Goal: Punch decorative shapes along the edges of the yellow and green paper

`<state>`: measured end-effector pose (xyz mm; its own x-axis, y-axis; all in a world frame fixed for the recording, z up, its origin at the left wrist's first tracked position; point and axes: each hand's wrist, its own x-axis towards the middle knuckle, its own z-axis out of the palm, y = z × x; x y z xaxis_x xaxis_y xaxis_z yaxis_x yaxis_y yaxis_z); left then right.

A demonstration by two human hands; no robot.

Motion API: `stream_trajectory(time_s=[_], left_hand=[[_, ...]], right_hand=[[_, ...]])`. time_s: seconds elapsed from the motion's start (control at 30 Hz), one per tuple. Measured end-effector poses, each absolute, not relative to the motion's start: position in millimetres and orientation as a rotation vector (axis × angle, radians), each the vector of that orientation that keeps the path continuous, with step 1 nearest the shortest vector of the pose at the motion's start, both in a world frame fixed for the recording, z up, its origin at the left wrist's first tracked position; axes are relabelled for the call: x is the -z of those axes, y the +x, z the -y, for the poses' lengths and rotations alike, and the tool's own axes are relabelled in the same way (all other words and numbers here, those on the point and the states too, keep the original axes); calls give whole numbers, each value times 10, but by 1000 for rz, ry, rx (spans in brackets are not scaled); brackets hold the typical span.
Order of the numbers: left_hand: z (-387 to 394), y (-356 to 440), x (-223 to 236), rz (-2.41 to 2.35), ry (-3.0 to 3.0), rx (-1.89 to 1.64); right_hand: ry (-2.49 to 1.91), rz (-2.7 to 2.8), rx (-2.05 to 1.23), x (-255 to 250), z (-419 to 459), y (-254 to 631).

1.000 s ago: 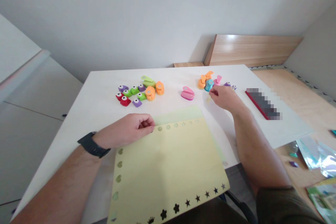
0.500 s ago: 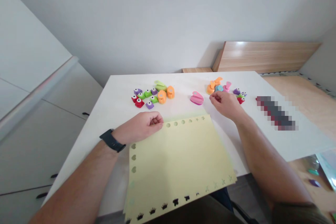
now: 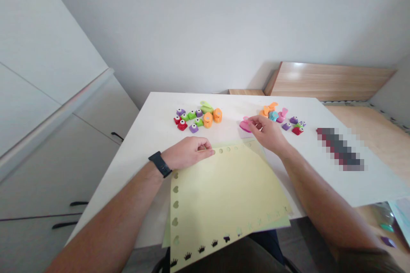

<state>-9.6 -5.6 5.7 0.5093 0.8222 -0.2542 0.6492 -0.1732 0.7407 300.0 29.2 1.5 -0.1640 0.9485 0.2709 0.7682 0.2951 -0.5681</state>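
Many punches (image 3: pixel 208 121) beyond yellow paper (image 3: pixel 226 183) — dark object (image 3: pixel 341 149) unclear

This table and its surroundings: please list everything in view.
Table: one, white, centre.
Punched sheet: one, yellow, over the table's front edge.
Undersheet: at least one, pale green, beneath it.
Pink punch: one, pink, beyond the sheets.
Left punch group: about eleven, purple, green, red and orange, back left.
Right punch group: several, orange, blue, pink, purple, green, red, back right.
Pixelated object: one, dark and red, table's right.
Small items: at least two, teal and purple, lower right.
Cabinets: count unclear, white, left.
Handles: three, black, on the cabinets.
Wood panel: one, brown, back right.
Back wall: one, grey, behind.
Watch: one, black, left wrist.
Left hand: one, bare, pinching the punched sheet's top edge.
Right hand: one, bare, at the pink punch, grip unclear.
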Motion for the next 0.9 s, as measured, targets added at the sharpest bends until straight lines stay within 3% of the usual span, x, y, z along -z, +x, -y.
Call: stream_trajectory(time_s=[0.4, 0.9], left_hand=[[60, -102, 9, -1172, 1886, -264], [81, -80, 37, -1121, 1913, -275]], right_hand=[[-1635, 2313, -255, -93, -920, 2042], [-1614, 2168, -149, -69, -950, 1965]])
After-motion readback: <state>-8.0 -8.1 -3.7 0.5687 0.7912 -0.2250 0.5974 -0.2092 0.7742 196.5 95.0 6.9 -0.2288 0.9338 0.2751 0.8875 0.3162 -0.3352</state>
